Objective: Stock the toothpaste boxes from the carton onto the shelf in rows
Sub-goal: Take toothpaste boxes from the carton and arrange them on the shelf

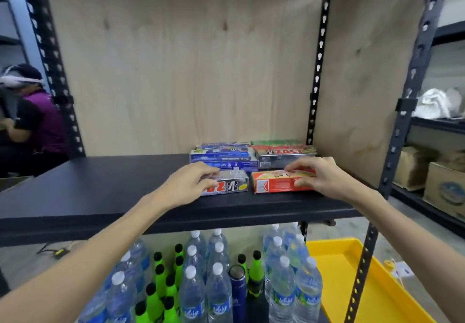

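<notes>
On the black shelf (pixel 100 191) lie several toothpaste boxes in rows at the right. My left hand (pixel 191 181) grips a silver box (pixel 231 184) at the front, fingers over its top and thumb at its near face. My right hand (pixel 317 174) grips a red-orange box (pixel 274 184) beside it, fingers on top and thumb on the front side. Behind them sit blue boxes (pixel 221 156) and a silver-red box (pixel 284 154) with a green box (pixel 276 143) at the back. The carton is out of view.
Plywood panels (pixel 188 66) close the back and right side of the shelf bay. Below stand several water bottles (pixel 219 280) and green bottles (pixel 161 280). A yellow tray (pixel 352 280) lies at lower right. A person (pixel 32 116) sits at the left.
</notes>
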